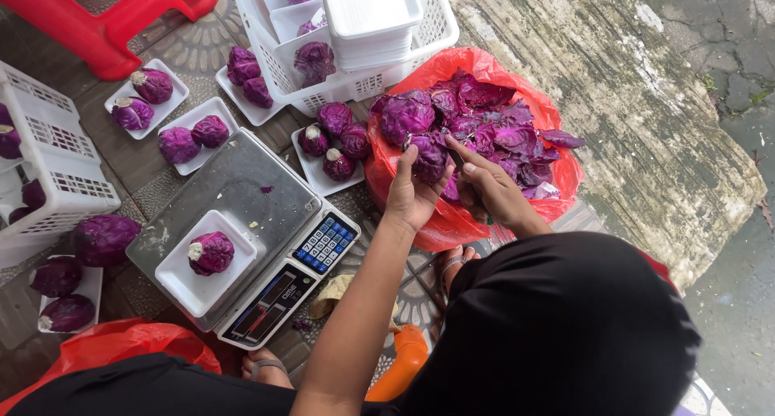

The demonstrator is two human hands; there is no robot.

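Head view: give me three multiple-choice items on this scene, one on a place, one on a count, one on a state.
1. Where does the white tray with a single purple cabbage sit?
A. on the scale
B. in the white basket
C. on the red stool

2. How many cabbages lie on that tray?
A. three
B. one
C. none

3. What is the left hand doing?
A. resting empty
B. pressing scale keys
C. gripping a cabbage head

Key: 1 A, the tray rests on the steel platform. 2 B, only one head shows there. 3 C, its fingers wrap the head over the red bag, beside the right hand.
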